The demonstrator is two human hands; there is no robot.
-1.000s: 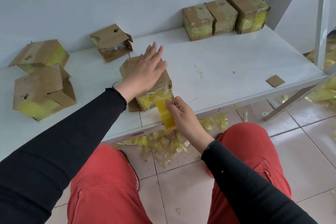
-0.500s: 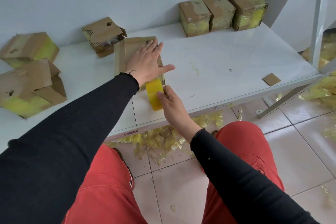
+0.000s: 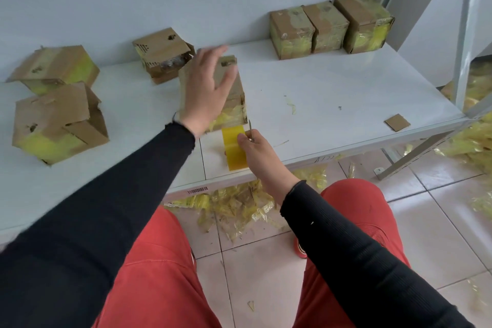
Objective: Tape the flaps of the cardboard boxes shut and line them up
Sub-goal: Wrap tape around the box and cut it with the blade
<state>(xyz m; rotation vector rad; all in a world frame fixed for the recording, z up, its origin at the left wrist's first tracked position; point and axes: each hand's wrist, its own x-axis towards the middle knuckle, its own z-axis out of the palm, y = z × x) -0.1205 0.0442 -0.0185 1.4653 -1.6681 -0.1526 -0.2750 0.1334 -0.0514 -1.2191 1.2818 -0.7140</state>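
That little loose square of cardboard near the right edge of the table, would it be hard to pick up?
The cardboard scrap looks thin and very light. Lying flat on the smooth white table, it would probably slide when nudged. It probably bends easily.

Readable text is minimal. Barcode sticker (image 3: 197, 190) sits on the front edge of the white shelf (image 3: 346, 104), bars visible, digits too small to read. Handwritten mark (image 3: 328, 158) further right on the same edge looks like "A12" plus more characters, unclear. Cardboard boxes (image 3: 159, 53) carry dark printed symbols, illegible. No brand names legible anywhere.
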